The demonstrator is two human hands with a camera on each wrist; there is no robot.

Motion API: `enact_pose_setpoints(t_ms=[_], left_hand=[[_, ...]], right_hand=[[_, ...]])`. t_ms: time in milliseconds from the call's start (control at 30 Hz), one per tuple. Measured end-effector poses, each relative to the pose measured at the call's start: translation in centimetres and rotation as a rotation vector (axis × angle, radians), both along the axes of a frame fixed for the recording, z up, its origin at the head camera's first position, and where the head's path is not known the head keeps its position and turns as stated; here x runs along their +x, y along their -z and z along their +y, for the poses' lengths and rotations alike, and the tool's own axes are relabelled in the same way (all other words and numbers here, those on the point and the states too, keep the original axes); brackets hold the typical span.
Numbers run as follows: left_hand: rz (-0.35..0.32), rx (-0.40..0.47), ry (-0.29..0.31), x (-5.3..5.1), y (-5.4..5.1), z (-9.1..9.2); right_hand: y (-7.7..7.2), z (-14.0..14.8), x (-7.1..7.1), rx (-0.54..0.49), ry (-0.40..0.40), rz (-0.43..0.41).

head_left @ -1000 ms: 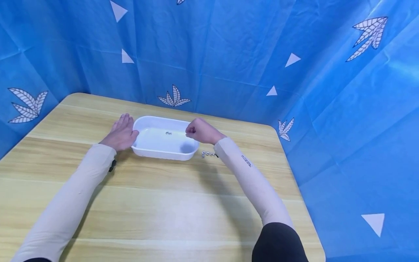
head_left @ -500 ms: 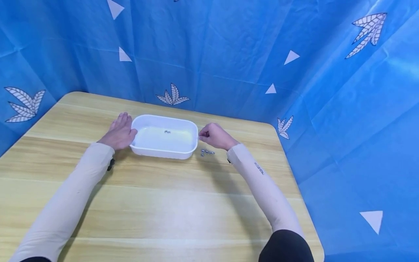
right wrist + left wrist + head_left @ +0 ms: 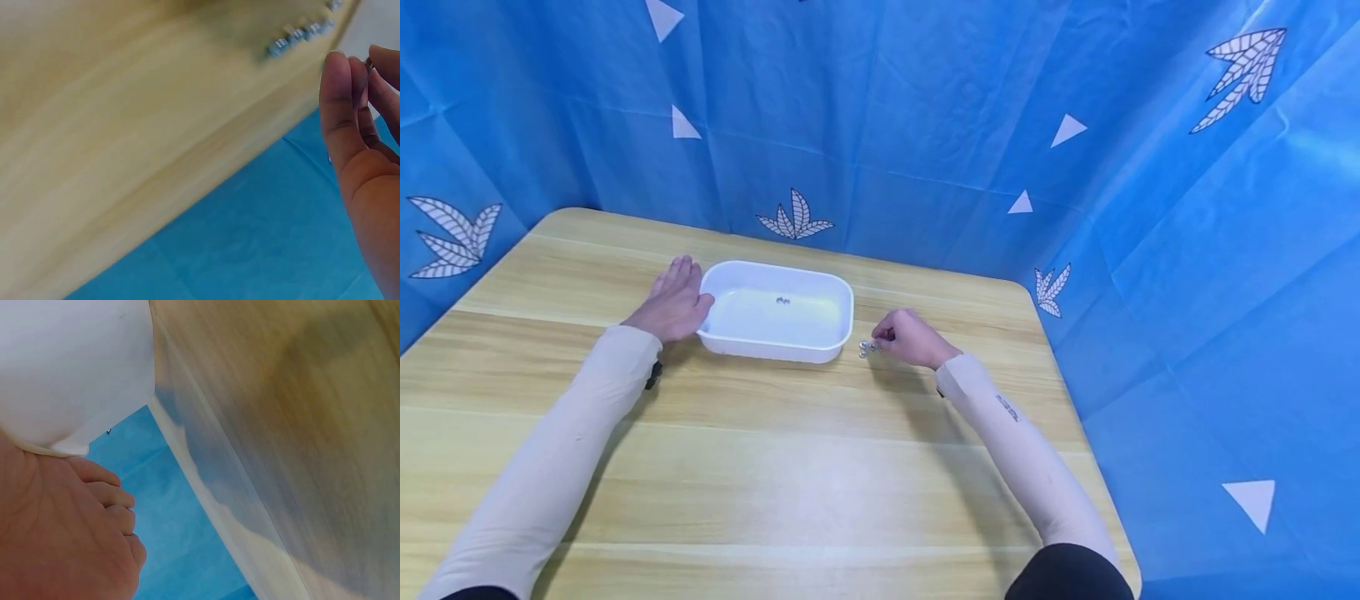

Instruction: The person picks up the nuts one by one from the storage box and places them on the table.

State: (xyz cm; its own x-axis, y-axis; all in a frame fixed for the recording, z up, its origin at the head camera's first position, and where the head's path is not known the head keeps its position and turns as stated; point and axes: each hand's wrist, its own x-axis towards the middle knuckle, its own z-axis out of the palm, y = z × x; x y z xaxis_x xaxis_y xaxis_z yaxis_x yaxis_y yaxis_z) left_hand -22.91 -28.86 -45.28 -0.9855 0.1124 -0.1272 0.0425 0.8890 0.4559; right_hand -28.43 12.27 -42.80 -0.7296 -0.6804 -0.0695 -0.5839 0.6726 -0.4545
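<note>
My right hand (image 3: pixel 910 337) is low over the right side of the table, beside a short row of small shiny silver metal pieces (image 3: pixel 863 345). Its thumb and fingers pinch a small dark metal piece (image 3: pixel 369 64), mostly covered by the fingertips. In the right wrist view several blurred metal pieces (image 3: pixel 295 35) lie on the table apart from the fingers. My left hand (image 3: pixel 672 302) rests with fingers extended against the left end of a white plastic basin (image 3: pixel 775 350). Two or so small metal pieces (image 3: pixel 782 301) lie on the basin's floor.
The light wooden table (image 3: pixel 775 467) reaches back to a blue patterned curtain (image 3: pixel 925 125) behind and on the right. The basin stands near the table's far edge, its right end close to the loose pieces.
My right hand has moved from over the basin's right end out past the rim, then right and nearer me to the row of pieces. The left hand stays at the basin.
</note>
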Motion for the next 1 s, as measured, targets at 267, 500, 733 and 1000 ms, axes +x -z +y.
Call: enact_pose_setpoints(t_ms=[267, 500, 733, 1000], left_hand=[[-0.003, -0.006, -0.004, -0.2, 0.2, -0.1], [-0.003, -0.001, -0.004, -0.2, 0.3, -0.1], [0.006, 0.001, -0.002, -0.3, 0.4, -0.1], [0.001, 0.000, -0.002, -0.3, 0.2, -0.1]], right_hand=[[1.9, 0.1, 0.6, -0.010, -0.075, -0.008], [2.8, -0.1, 1.0, 0.003, -0.080, -0.009], [2.9, -0.2, 1.3, 0.024, -0.054, 0.057], [2.7, -0.7, 1.5, 0.091, -0.056, 0.103]])
